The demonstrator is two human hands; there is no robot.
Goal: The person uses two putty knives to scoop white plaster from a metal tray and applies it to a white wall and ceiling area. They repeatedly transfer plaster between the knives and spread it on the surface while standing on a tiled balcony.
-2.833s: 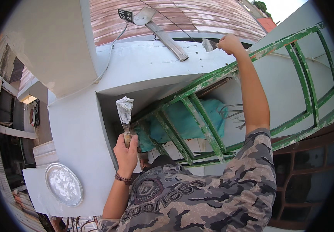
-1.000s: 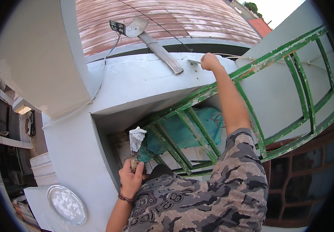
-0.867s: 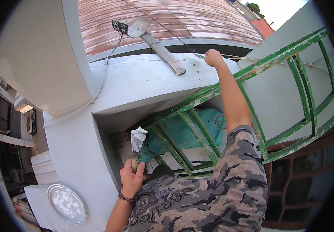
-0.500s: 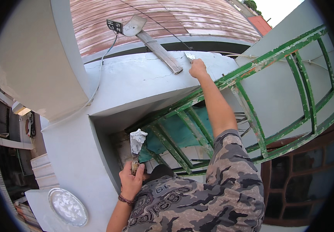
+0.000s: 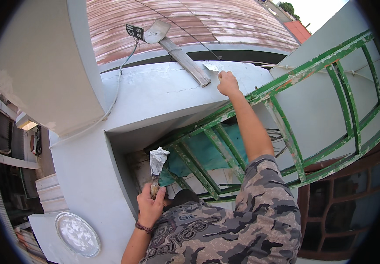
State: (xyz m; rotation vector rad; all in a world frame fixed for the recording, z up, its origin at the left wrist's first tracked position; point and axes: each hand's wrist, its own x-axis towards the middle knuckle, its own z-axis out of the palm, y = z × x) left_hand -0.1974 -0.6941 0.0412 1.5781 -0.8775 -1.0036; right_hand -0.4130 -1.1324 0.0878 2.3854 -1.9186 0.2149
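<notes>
My left hand (image 5: 150, 203) is closed round the handle of a putty knife (image 5: 155, 189), held upright in front of me. A thick lump of white putty (image 5: 158, 161) covers its blade. With the arm stretched far out, my right hand (image 5: 228, 83) grips a second putty knife (image 5: 211, 67), its blade whitened and lying low against the top of the white wall (image 5: 154, 94). Fine cracks run across that wall near the blade. Just left of the knife, a weathered wooden post (image 5: 185, 61) leans over the ledge.
A green paint-chipped metal ladder (image 5: 269, 90) slants under my right arm. An oval white-smeared tray (image 5: 77, 234) rests at the lower left. A cable (image 5: 118, 88) hangs down the wall beside a pillar (image 5: 40, 70). Beyond lies a rusty corrugated roof (image 5: 154, 13).
My right hand's putty knife has turned, its blade now pointing more to the left and lying flatter on the wall. The left hand holds its knife much as before.
</notes>
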